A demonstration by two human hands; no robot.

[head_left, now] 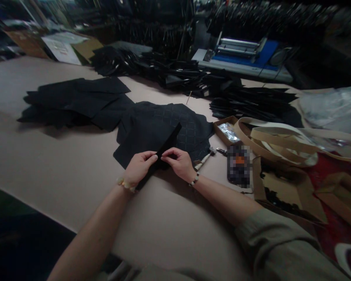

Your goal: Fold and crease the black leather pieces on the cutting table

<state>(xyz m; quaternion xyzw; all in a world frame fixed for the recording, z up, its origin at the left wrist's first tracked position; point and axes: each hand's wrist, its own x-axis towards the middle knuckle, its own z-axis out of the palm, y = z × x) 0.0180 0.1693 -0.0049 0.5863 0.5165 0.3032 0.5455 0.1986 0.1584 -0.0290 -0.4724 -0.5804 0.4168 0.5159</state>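
A narrow strip of black fabric [170, 141] runs slantwise between my hands, above a pile of flat black fabric pieces [146, 125]. My left hand [139, 168] grips the strip, thumb on top near its edge. Thumb and fingertips of my right hand [179, 162] are pinched together at the strip's right edge; whatever is between them is too small to make out. Chalk-like grid lines cross the fabric piece behind the hands. Just right of my right hand lies a small hammer-like tool [205, 159] with a metal head and pale handle.
More black pieces [76, 99] lie left on the table [41, 156]; dark stacks [175, 74] line the back. At right are a small box of shiny bits [228, 130], coiled pale strapping [269, 136], a blurred-out dark object [239, 166] and an open cardboard box [289, 187].
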